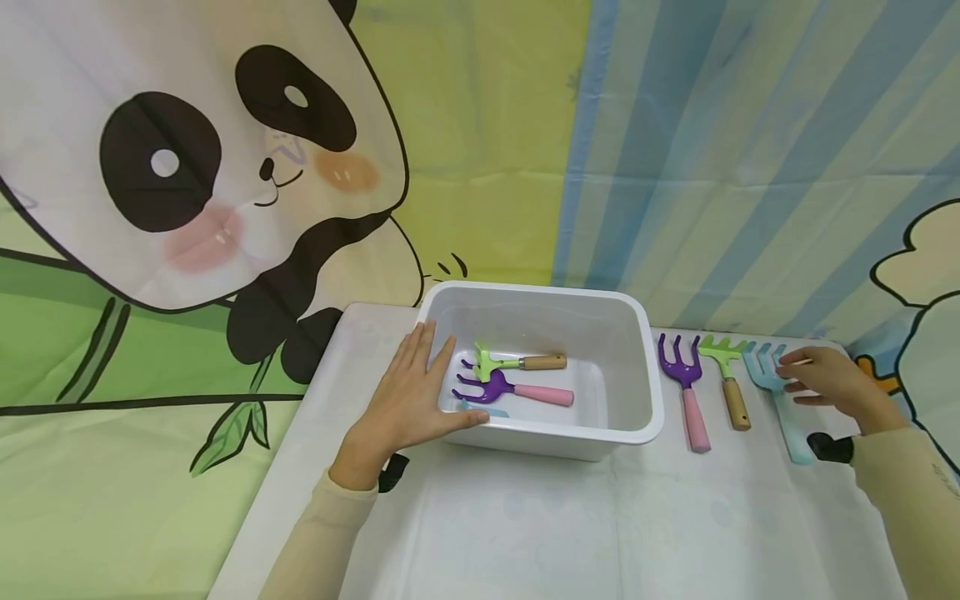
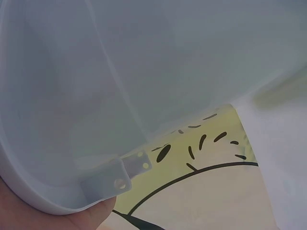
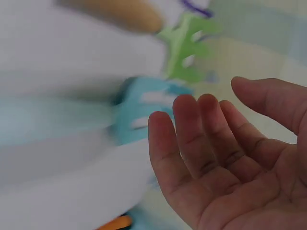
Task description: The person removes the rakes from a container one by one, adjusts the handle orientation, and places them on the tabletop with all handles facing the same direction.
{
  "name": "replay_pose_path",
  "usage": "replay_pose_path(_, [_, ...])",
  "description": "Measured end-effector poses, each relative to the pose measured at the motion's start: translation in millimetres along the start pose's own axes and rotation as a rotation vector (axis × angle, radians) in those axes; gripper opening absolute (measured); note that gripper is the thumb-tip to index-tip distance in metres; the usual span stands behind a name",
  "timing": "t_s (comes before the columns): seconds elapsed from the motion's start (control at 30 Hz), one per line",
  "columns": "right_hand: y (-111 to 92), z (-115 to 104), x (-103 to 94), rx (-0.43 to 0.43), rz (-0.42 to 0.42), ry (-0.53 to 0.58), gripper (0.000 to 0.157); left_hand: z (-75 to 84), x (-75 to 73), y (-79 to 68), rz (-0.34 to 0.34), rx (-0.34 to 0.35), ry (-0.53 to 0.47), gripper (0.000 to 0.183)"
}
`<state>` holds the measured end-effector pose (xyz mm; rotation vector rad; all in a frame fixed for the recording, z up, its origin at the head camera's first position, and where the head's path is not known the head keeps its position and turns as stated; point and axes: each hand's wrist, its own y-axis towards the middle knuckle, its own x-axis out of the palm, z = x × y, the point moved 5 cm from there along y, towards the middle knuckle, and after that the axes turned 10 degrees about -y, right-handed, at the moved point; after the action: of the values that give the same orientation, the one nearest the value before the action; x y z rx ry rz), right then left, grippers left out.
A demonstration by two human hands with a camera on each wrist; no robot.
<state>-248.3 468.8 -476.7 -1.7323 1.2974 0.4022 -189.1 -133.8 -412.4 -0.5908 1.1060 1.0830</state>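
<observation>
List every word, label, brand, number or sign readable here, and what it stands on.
None can be read.
Right sleeve: a faint mark, too small to tell whether it is lettering.
White tub, hand tools and panda backdrop: no readable text.

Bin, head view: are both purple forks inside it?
No, one purple fork lies in the bin, while the other purple fork lies on the table beside it.

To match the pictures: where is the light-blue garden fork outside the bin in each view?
Head: light-blue garden fork, far right, by the right hand.
Left wrist: not visible.
Right wrist: tined end near centre, handle leftward.
Landmark, head and right wrist: neighbouring green rake.
</observation>
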Motion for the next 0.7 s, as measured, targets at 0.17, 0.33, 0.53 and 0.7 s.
replay_pose_path(0.17, [-10,-70,-6.6,-0.16,0.026,-0.032,0.056,-0.2,-0.4,0.4,0.003,0.002,-0.004,0.125])
replay_pose_path(0.33, [-19,-134,-7.9,-0.28,0.003,-0.049,0.048,-0.4,-0.4,0.3,0.001,0.0,-0.003,0.126])
replay_pose_path(0.53, [-32,-195,-5.8,-0.363,-0.028,-0.093,0.047,-0.1,-0.8,0.0,0.004,0.001,-0.007,0.126])
replay_pose_path(0.7, [-36,-240,2.4,-0.413,-0.091,-0.109,0.049,-0.6,-1.0,0.0,0.003,-0.005,-0.007,0.126])
